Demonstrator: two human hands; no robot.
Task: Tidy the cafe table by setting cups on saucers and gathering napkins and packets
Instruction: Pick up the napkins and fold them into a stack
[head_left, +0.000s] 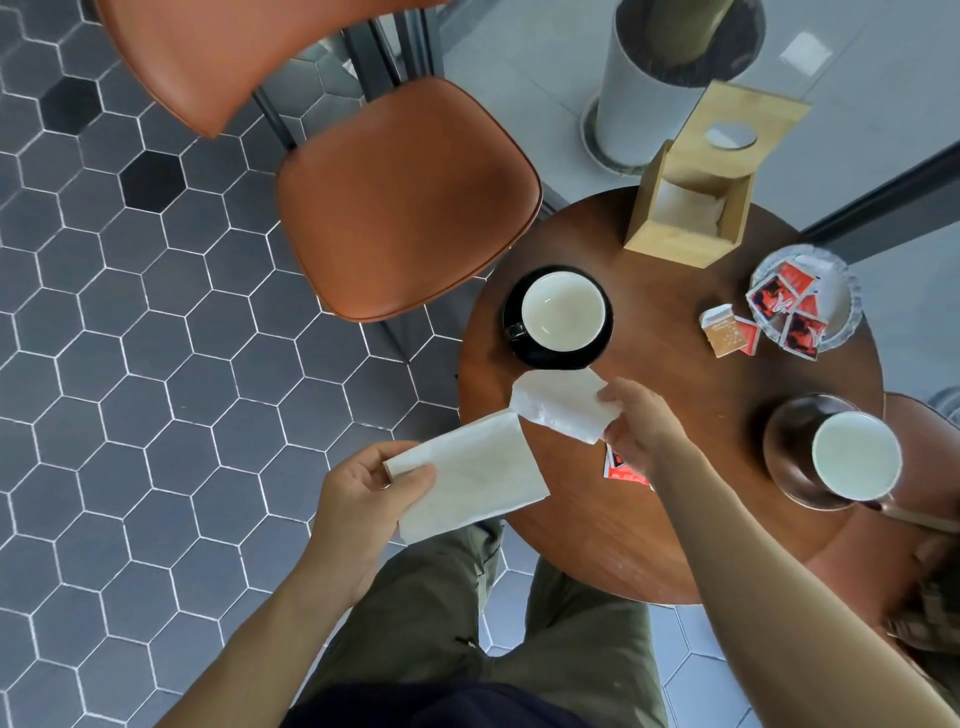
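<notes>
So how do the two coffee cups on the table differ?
The far cup sits centred on a black saucer; the near cup sits off-centre, toward the edge of a brown saucer. The far cup's outside is black; the near cup's outside is hidden. Both have white, empty insides.

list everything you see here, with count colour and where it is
table: 1, dark brown wood, round, right of centre
cups: 2, white inside, each on a dark saucer; one far left of table, other at right edge
napkin holder: 1, light wood, far side of table
glass dish: 1, clear, far right, holding red packets
loose packets: about 2, tan and red, beside dish
red packet: 1, under right hand
napkins: 2, white; one in left hand, other in right
chair: 1, orange, upper left
left hand: pinches napkin
right hand: grips napkin
</notes>
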